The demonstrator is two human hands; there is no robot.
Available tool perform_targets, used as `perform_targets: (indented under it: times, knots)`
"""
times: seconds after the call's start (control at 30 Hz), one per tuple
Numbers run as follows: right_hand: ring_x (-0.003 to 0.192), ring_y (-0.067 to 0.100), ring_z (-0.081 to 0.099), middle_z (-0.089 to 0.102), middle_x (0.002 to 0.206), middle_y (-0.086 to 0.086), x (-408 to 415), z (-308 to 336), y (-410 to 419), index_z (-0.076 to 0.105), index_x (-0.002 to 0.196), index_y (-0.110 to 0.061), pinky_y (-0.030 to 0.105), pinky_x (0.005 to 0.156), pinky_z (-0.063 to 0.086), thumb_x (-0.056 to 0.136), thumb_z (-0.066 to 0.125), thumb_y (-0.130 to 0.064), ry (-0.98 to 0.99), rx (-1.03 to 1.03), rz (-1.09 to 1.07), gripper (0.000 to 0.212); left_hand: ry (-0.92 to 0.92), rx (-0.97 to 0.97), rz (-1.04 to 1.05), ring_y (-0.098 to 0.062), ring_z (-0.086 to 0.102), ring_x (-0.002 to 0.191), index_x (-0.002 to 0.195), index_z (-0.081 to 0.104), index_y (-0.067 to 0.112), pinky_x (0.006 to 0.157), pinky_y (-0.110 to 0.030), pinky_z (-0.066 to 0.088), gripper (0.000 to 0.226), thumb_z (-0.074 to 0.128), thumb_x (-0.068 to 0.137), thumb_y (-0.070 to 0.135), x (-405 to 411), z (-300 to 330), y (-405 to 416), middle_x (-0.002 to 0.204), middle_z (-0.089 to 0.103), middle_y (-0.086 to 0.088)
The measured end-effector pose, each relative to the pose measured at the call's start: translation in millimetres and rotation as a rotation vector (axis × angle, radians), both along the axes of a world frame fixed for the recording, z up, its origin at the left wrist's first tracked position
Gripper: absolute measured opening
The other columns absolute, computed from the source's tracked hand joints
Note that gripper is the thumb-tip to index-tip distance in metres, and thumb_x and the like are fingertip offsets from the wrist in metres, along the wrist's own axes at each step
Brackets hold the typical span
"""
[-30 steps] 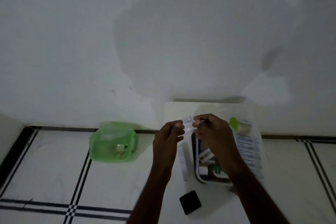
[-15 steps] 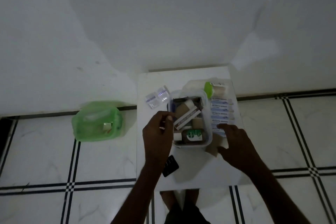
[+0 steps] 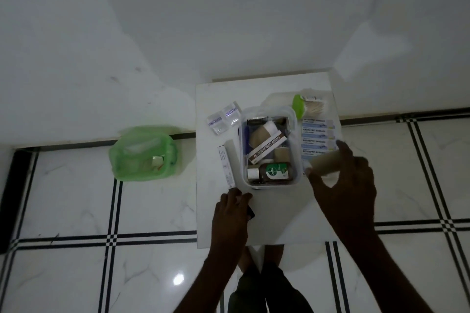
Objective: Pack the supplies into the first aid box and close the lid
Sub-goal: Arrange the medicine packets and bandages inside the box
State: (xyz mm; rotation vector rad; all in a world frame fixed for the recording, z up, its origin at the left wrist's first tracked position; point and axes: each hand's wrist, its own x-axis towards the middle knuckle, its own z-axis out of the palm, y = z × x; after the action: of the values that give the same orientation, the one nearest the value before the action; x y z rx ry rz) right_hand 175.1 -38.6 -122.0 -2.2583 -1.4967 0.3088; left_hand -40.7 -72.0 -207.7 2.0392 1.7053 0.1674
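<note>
The clear plastic first aid box (image 3: pixel 295 150) stands open on a small white table (image 3: pixel 279 221). Inside lie a Dettol bottle (image 3: pixel 273 171), a brown ointment carton (image 3: pixel 267 148) and tan rolls. Just right of the box's near corner, my right hand (image 3: pixel 348 185) is shut on a tan bandage roll (image 3: pixel 324 164), lifted a little off the table. My left hand (image 3: pixel 231 213) hovers low at the near left, fingers loosely apart, above a black object (image 3: pixel 251 212). Its fingertips are close to the near end of a long white carton (image 3: pixel 225 168).
Antiseptic bandage strips (image 3: pixel 318 138) lie right of the box. A green-capped cotton swab tub (image 3: pixel 306 107) lies behind them. Two clear sachets (image 3: pixel 223 119) sit at the back left. A green tub (image 3: pixel 143 154) stands on the tiled floor to the left, by the wall.
My right hand has closed on the tan roll beside the box and raised it. My left hand has drawn back from the box toward the table's near edge.
</note>
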Motion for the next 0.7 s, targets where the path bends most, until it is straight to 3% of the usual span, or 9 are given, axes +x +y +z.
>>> perform_targets:
  times: [0.13,0.2,0.33,0.43,0.5,0.6,0.7]
  knots:
    - [0.110,0.031,0.056,0.054,0.124,0.020,-49.6,14.1,30.1,0.054,0.130,-0.011,0.033,0.080,0.054,0.081,0.072,-0.042,0.087,0.077,0.101,0.061,-0.021,-0.015,0.031,-0.023,0.062,0.083,0.103,0.066,0.014,0.068,-0.033,0.060,0.040,0.086,0.068,0.015,4.4,1.8,2.4,0.097,0.064,-0.007]
    - [0.110,0.031,0.055,0.052,0.128,0.019,-73.7,5.3,45.0,0.054,0.128,-0.014,0.032,0.079,0.053,0.082,0.069,-0.047,0.088,0.040,0.162,0.059,-0.034,-0.040,0.043,-0.022,0.063,0.083,0.099,0.065,0.014,0.067,-0.031,0.058,0.031,0.082,0.074,0.021,4.4,3.6,4.4,0.097,0.064,-0.008]
    - [0.112,0.033,0.056,0.047,0.138,0.018,-93.5,-16.6,62.4,0.052,0.127,-0.017,0.043,0.083,0.056,0.084,0.065,-0.049,-0.021,-0.105,0.223,0.055,-0.130,-0.083,0.154,-0.016,0.065,0.081,0.098,0.067,0.015,0.068,-0.025,0.055,0.013,0.070,0.087,0.022,-0.4,19.0,9.0,0.098,0.063,-0.001]
    - [0.111,0.034,0.056,0.045,0.140,0.019,-86.1,-23.8,64.9,0.052,0.127,-0.017,0.042,0.081,0.054,0.086,0.064,-0.043,-0.124,-0.212,0.218,0.050,-0.264,-0.026,0.312,-0.006,0.061,0.071,0.096,0.067,0.016,0.062,-0.008,0.044,0.009,0.070,0.088,0.014,-12.5,41.3,15.8,0.091,0.062,0.003]
    - [0.109,0.033,0.055,0.048,0.137,0.018,-83.1,-25.2,62.9,0.053,0.128,-0.015,0.040,0.080,0.052,0.087,0.064,-0.038,-0.166,-0.257,0.238,0.048,-0.346,0.033,0.414,-0.003,0.061,0.069,0.092,0.067,0.018,0.062,-0.009,0.049,0.011,0.072,0.086,0.010,-22.9,56.1,22.7,0.087,0.062,0.005]
    - [0.113,0.032,0.052,0.050,0.132,0.016,-84.5,-22.9,62.1,0.050,0.132,-0.014,0.039,0.081,0.051,0.089,0.063,-0.037,-0.184,-0.308,0.274,0.050,-0.476,0.086,0.538,-0.005,0.065,0.071,0.093,0.067,0.021,0.063,-0.025,0.057,0.016,0.073,0.084,0.009,-33.1,75.8,40.4,0.087,0.066,0.002]
    - [0.116,0.030,0.050,0.051,0.131,0.014,-83.2,-19.3,65.8,0.049,0.133,-0.014,0.038,0.081,0.050,0.090,0.061,-0.036,-0.167,-0.340,0.276,0.049,-0.614,0.118,0.594,-0.007,0.066,0.070,0.095,0.069,0.019,0.063,-0.018,0.052,0.016,0.072,0.085,0.008,-30.8,95.4,65.7,0.086,0.069,0.000]
